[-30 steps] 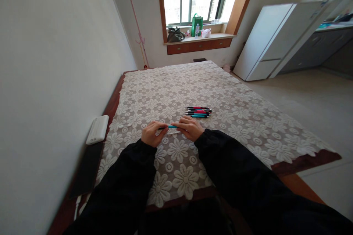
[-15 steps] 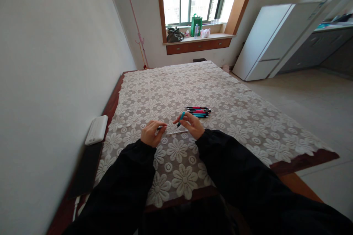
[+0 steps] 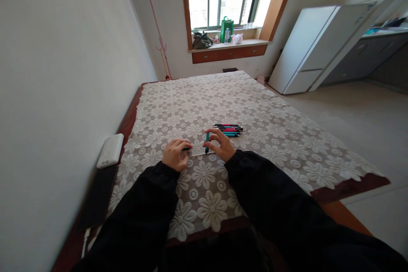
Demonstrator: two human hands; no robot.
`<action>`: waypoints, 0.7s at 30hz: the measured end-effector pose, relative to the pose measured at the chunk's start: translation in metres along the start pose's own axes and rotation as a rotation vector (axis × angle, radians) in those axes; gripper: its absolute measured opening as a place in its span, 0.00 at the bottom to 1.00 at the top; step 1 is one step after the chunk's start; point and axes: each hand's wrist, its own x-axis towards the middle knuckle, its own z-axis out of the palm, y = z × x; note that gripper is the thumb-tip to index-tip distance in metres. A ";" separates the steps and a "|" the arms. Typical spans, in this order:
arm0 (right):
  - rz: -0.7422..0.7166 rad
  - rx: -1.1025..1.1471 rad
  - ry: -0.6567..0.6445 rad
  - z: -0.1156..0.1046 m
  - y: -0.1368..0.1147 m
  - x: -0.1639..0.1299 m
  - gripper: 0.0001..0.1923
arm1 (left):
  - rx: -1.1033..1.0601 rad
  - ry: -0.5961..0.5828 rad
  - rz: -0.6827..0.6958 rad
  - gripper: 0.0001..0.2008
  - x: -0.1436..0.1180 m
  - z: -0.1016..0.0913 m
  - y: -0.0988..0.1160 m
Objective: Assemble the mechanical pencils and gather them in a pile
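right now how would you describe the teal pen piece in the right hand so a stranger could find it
Start at the long table under the white floral lace tablecloth, at its near end where two black-sleeved arms reach in. The right hand pinches a short teal pen barrel upright, above a thin pale refill. Unlike the row of pens lying flat just beyond, it stands on end, alone.
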 end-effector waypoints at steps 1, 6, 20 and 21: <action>-0.014 -0.007 0.014 0.000 0.000 0.000 0.21 | 0.008 -0.010 -0.006 0.18 0.000 0.000 0.000; -0.113 -0.189 0.076 0.000 0.002 -0.002 0.18 | 0.037 -0.029 -0.041 0.16 -0.001 0.003 -0.003; -0.160 -0.327 0.033 -0.001 0.004 -0.004 0.13 | 0.044 0.013 -0.038 0.02 -0.001 0.008 -0.008; -0.176 -0.348 0.019 -0.002 0.005 -0.003 0.11 | 0.043 0.010 -0.042 0.02 -0.001 0.009 -0.009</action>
